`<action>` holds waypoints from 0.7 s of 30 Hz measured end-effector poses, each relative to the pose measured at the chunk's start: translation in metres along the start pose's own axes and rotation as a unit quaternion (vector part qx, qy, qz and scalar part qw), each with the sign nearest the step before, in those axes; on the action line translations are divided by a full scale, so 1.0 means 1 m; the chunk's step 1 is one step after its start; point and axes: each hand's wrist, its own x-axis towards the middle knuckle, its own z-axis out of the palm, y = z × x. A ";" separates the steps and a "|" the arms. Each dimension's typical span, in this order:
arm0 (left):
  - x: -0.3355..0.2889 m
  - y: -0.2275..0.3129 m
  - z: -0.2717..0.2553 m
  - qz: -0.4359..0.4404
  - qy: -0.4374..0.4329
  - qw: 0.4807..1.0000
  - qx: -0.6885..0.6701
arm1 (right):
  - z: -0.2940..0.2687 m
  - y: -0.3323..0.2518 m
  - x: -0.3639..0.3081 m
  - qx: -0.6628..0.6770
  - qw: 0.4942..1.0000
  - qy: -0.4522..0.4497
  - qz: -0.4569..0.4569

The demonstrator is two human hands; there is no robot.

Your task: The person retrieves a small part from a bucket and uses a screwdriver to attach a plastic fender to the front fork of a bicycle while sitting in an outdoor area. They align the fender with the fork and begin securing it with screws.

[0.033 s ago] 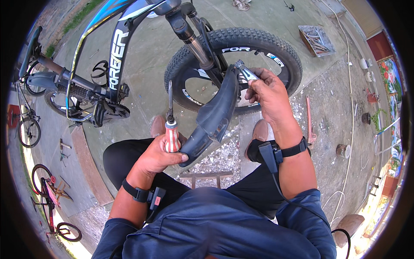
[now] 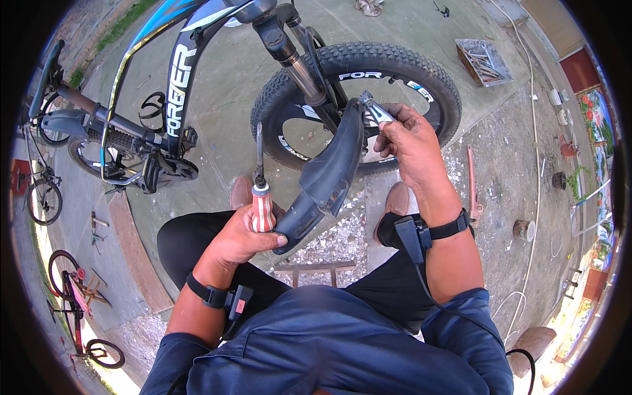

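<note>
My left hand (image 2: 240, 238) is closed round the lower end of a black bicycle mudguard (image 2: 322, 178), thumb on top. The same hand also holds a screwdriver (image 2: 263, 207) with a red-and-white striped handle, its blade upward. My right hand (image 2: 409, 139) pinches a small silver metal tool (image 2: 376, 112) whose exact kind I cannot make out. The tool's dark head meets the mudguard's upper end. Just beyond both hands stands the bicycle's front wheel (image 2: 421, 66) with its knobbly tyre, beside the fork (image 2: 289, 59).
The bicycle frame (image 2: 178, 92) fills the upper left. A tool tray (image 2: 484, 62) lies at the far right. On the ground are a red pipe wrench (image 2: 472, 187), a hammer (image 2: 99, 220) and a tin can (image 2: 524, 230). A pink bicycle (image 2: 76, 303) is at the left.
</note>
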 end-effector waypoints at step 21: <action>0.000 0.005 -0.001 0.043 -0.013 0.998 -0.036 | 0.003 -0.001 -0.001 0.042 0.999 -0.002 0.015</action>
